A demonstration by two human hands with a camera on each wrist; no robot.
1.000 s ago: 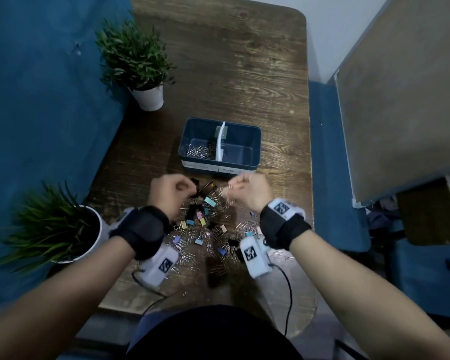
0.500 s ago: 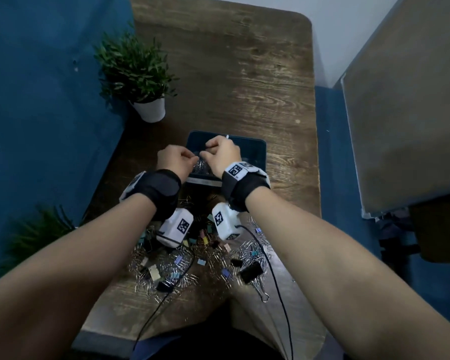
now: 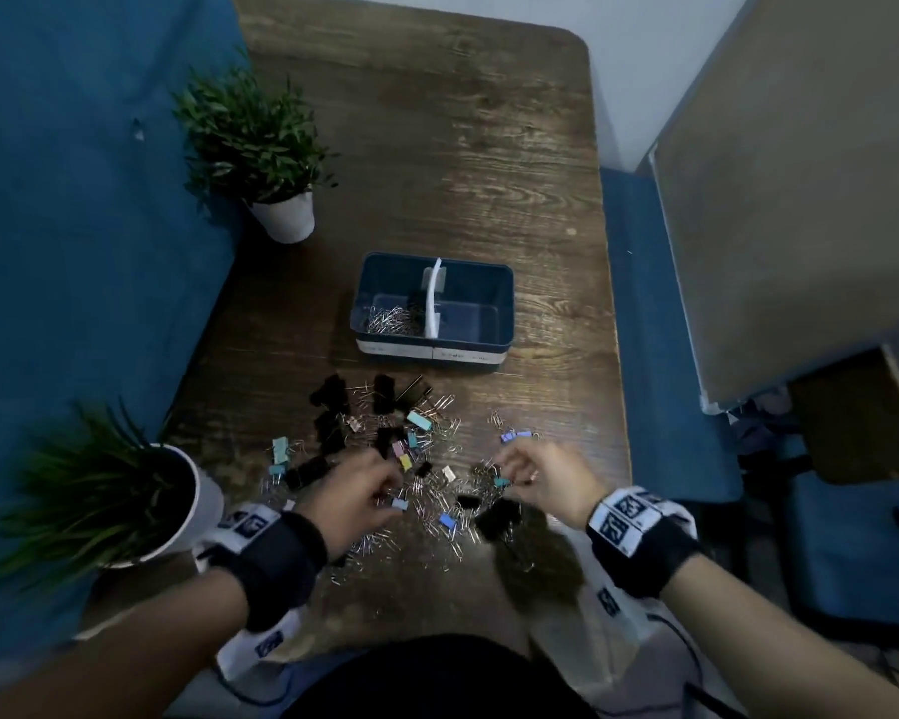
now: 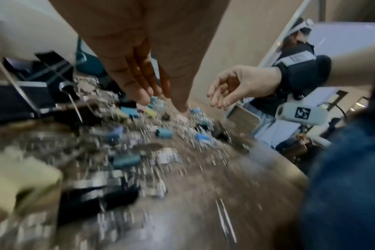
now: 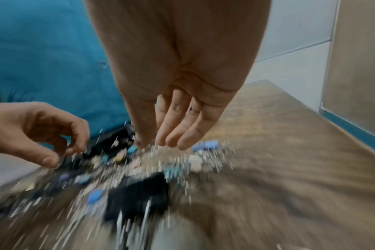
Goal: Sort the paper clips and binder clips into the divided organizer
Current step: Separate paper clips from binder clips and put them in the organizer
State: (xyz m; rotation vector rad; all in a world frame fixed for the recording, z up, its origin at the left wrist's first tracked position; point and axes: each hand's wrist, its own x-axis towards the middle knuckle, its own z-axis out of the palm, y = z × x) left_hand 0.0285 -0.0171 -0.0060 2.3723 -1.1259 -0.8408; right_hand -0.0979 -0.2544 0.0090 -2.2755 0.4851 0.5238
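From the head view we see the divided organizer (image 3: 433, 313) at mid-table (image 3: 437, 147), silver paper clips (image 3: 388, 320) in its left compartment; neither wrist view shows it. The mixed pile of binder clips (image 3: 417, 419) and loose paper clips lies toward the table's near edge. Our left hand (image 3: 351, 493) and right hand (image 3: 543, 477) hang just over that pile. The wrist views, though blurred, show what the head view hides: both hands' fingers (image 4: 137, 84) (image 5: 178, 128) extended, relaxed, gripping nothing.
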